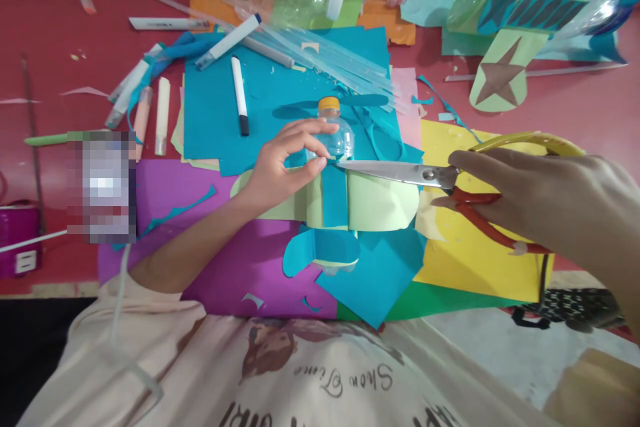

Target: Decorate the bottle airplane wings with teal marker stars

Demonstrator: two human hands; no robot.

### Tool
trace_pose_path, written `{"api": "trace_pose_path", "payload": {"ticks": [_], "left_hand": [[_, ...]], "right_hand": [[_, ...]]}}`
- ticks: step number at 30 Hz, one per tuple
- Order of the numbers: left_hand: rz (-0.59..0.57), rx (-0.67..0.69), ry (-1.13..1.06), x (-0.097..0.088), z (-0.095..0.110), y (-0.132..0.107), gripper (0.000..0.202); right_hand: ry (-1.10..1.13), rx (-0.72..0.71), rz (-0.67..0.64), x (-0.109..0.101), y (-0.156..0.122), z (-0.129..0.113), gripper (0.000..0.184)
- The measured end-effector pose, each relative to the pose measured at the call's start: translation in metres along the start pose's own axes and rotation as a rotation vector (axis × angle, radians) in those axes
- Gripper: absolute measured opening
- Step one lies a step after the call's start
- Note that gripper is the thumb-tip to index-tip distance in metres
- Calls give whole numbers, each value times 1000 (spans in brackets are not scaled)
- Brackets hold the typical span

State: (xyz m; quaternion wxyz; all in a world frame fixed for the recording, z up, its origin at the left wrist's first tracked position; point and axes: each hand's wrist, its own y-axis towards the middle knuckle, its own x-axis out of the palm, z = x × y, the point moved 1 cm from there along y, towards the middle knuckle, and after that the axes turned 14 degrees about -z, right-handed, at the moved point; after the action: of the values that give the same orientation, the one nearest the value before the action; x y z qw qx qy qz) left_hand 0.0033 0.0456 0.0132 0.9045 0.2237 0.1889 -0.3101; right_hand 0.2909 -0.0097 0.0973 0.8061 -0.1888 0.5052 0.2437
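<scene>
A small clear plastic bottle [342,140] with an orange cap [329,104] lies in front of me, formed like a toy plane. Blue paper blades [367,101] extend from its cap, pale green paper wings [383,203] from its sides, and a blue paper tail [336,246] sits at its near end. A blue paper strip [335,197] runs along its body. My left hand [285,163] pinches thumb and finger together at the strip's upper end; what they hold is too small to make out. My right hand [540,193] grips scissors [390,171], their blades almost together, tips beside my left fingertips.
Several markers [240,97] lie at the left and on blue paper sheets [210,120]. Purple paper [215,267] and yellow paper [480,267] cover the near table. Clear bottles stand at the back, a second decorated bottle [545,3] back right. A blurred-out device [103,187] is at left.
</scene>
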Motion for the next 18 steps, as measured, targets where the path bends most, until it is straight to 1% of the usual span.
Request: {"api": "trace_pose_path", "payload": {"ticks": [4, 6, 10, 14, 18], "left_hand": [[-12, -16, 1, 0, -1, 0, 8], [-13, -11, -12, 1, -2, 0, 8], [-10, -4, -46, 1, -3, 0, 8], [3, 6, -83, 1, -3, 0, 7], [3, 25, -98, 1, -3, 0, 7]], "right_hand": [[-28, -49, 9, -1, -2, 3, 54], [-11, -37, -42, -1, -3, 4, 59], [25, 34, -152, 1, -5, 2, 78], [87, 79, -191, 2, -7, -1, 79], [207, 73, -237, 4, -7, -2, 78]]}}
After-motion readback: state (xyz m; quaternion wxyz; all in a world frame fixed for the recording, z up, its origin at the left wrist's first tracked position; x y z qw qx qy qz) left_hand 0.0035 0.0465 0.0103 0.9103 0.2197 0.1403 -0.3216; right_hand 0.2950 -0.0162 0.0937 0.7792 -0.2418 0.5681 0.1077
